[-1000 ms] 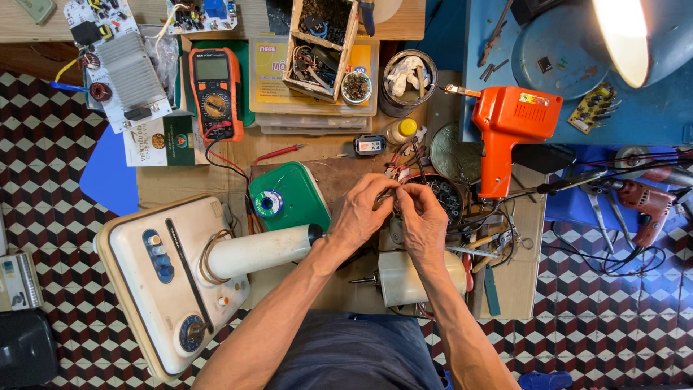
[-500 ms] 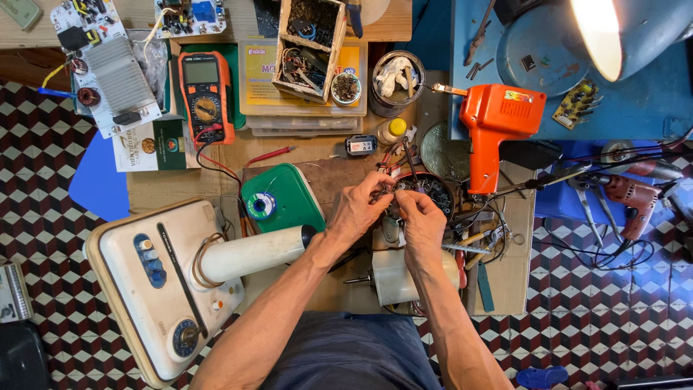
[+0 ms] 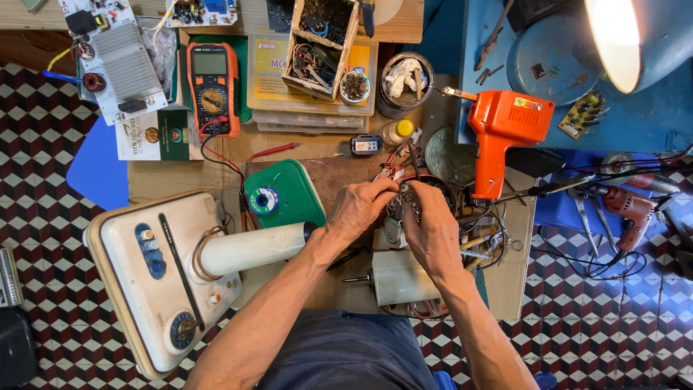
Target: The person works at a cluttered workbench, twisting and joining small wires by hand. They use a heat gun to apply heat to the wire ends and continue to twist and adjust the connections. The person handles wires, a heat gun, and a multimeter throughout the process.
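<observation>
Small metal part with wires (image 3: pixel 404 198): held between both hands at centre of the bench, just above a white cylindrical motor (image 3: pixel 406 276). Its shape and long axis cannot be made out; the fingers hide most of it.

Left hand (image 3: pixel 359 211): at 9 o'clock of the part, fingertips pinched together on it.
Right hand (image 3: pixel 433 230): at 4 o'clock of the part, fingers curled closed on it from below.

Motor: lies at 6 o'clock of the hands, long axis running 9 to 3 o'clock, thin shaft pointing to 9 o'clock.

Containers:
- Green box (image 3: pixel 283 195), at 9 o'clock of the left hand, carries a spool of solder on its lid.
- Wooden tray (image 3: pixel 320 43), at 12 o'clock, holds dark mixed small parts.
- Round tin (image 3: pixel 406 83), at 12 o'clock, holds pale wadded material.

Surroundings: orange soldering gun (image 3: pixel 503 137) at 2 o'clock, tip pointing to 9 o'clock. Orange multimeter (image 3: pixel 212 87) at 10 o'clock. White fan base (image 3: pixel 155 267) at 8 o'clock, its neck lying toward the left forearm.
</observation>
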